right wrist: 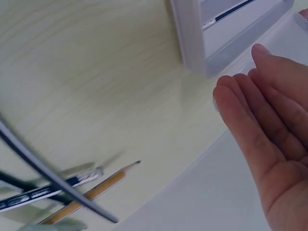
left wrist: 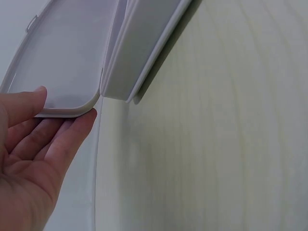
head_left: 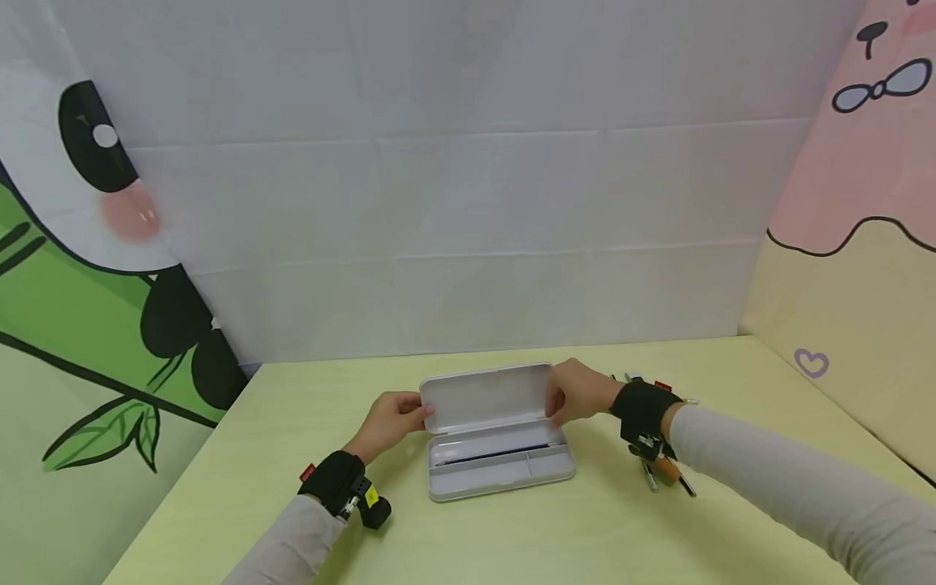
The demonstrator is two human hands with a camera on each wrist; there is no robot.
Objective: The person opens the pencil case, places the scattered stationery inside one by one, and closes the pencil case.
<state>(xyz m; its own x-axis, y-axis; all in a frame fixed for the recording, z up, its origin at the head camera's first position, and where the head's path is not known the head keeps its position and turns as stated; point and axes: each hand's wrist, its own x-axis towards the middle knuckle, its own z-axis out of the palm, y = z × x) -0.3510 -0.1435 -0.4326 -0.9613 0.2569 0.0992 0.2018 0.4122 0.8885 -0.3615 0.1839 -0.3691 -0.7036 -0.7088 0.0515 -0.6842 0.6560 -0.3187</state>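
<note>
A white pencil case lies unfolded on the table, its lid raised at the back. Inside the lower half rests one dark pencil, lengthwise beside a small divided compartment. My left hand pinches the left end of the lid, thumb on the inner face and fingers behind, as the left wrist view shows. At the lid's opposite end, my right hand holds the edge between its thumb and bent fingers; it hides that corner in the head view.
Right of the case, partly under my right forearm, lies a loose group of writing things: a yellow pencil, a navy-and-white pencil and a dark slim stick. An orange item shows there too. A pale curtain stands behind the table.
</note>
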